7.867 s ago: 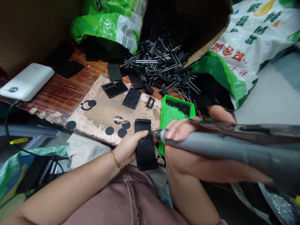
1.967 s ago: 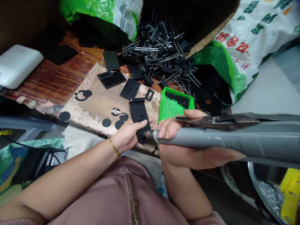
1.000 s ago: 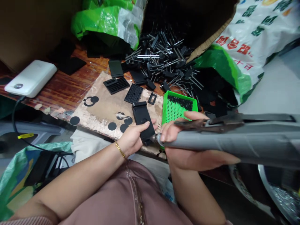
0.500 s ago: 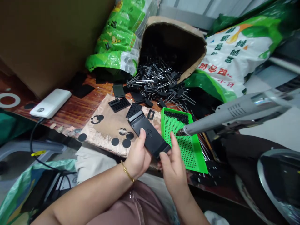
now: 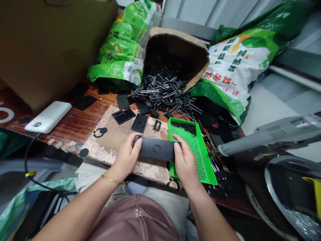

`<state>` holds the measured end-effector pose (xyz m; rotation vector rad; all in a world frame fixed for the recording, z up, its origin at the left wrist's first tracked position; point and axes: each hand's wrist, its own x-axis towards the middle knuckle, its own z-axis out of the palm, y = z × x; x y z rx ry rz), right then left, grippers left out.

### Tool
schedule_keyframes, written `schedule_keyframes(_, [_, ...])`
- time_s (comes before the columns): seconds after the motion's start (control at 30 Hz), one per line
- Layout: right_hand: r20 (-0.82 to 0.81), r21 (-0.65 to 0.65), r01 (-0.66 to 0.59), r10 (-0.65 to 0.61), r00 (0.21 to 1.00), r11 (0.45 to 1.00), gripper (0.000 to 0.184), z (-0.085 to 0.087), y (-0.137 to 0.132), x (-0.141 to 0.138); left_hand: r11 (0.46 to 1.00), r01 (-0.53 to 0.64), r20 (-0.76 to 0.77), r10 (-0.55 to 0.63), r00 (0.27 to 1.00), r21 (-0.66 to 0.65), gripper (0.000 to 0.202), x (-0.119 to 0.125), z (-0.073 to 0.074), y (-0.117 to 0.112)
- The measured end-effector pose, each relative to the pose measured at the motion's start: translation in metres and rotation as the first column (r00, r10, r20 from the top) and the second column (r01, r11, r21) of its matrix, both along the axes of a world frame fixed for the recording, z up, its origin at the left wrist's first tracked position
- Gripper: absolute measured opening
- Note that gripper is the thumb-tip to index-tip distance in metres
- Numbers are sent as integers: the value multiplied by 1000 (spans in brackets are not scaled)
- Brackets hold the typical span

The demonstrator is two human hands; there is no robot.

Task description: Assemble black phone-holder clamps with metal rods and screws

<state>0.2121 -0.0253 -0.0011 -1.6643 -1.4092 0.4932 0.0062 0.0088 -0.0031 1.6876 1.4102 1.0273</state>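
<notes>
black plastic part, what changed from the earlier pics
The right hand let go of the grey rotary tool, now off to the right. The black plastic part swung from upright to crosswise, held by that hand and the left hand. The heap of black pinned plastic parts stayed where it was.

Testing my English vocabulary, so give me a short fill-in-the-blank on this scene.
The left hand and right hand hold a ____ plastic part by its ends. The perforated tray by the right hand is ____. The grey rotary tool lies to the ____ of that tray. The white power bank sits on a ____ tabletop.

Missing words: black; green; right; wooden.
</notes>
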Motion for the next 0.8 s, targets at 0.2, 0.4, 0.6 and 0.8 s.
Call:
schedule_keyframes(0.2, [112,59,14,-21,993,998,38,11,-6,18,1000,-11,-54,12,998,22,35,-25,7,-3])
schedule_keyframes(0.4, [65,4,-11,11,998,1000,41,0,0,-1,996,78,-72,-82,994,-50,45,-16,7,-8])
schedule_keyframes(0.6, [69,23,-21,20,997,1000,40,-6,5,-10,993,36,51,-30,998,-116,38,1,-6,-7])
schedule_keyframes(0.8, [113,36,-13,9,994,999,39,1,-5,4,999,40,-146,-36,989,23,34,-17,2,-8])
